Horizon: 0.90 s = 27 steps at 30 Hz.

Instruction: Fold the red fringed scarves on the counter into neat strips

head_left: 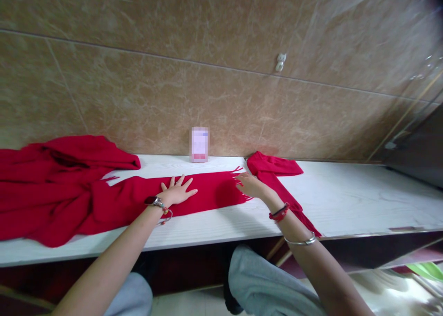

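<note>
A red fringed scarf point(211, 192) lies stretched along the white tabletop, its left part running into a rumpled heap of red cloth. My left hand point(176, 193) rests flat on the scarf with its fingers spread. Over the fringed right end is my right hand point(249, 185), its fingers loosely bent and apart; whether they touch the fringe I cannot tell. Just beyond that hand, another red scarf point(277, 165) lies folded, with one length slanting to the table's front edge. My right forearm partly covers it.
A phone point(199, 144) with a blurred screen leans upright against the brown tiled wall point(180, 99). The bunched red cloth point(44, 187) fills the left side of the white table point(353, 196). A small white hook point(280, 62) is on the wall. My knees are beneath the front edge.
</note>
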Each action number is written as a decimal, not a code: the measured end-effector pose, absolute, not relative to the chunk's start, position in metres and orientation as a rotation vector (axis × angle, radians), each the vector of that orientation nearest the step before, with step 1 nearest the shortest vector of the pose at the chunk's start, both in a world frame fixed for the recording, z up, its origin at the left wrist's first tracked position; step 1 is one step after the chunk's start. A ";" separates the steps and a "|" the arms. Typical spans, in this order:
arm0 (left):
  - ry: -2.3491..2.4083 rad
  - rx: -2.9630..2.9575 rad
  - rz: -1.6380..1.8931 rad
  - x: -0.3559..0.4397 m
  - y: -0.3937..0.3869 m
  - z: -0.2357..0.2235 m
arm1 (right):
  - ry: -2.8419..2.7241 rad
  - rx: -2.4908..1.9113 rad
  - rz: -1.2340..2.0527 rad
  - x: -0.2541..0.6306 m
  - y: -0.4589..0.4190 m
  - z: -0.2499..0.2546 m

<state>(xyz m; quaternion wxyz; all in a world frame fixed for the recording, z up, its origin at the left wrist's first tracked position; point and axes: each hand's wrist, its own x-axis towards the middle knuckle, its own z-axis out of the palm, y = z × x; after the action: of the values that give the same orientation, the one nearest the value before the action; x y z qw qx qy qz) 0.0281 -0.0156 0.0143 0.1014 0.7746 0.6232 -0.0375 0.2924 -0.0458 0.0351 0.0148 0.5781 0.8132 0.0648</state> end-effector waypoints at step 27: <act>1.306 2.549 0.069 0.173 0.100 0.029 | 2.823 1.370 0.315 0.311 -0.080 0.025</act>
<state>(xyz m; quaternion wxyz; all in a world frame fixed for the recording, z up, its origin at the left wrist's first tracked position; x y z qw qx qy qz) 0.1730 0.0998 0.0293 0.1376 0.8812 0.4516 0.0240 0.3111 -0.0805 0.0245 -0.0060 0.4345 0.8951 0.0999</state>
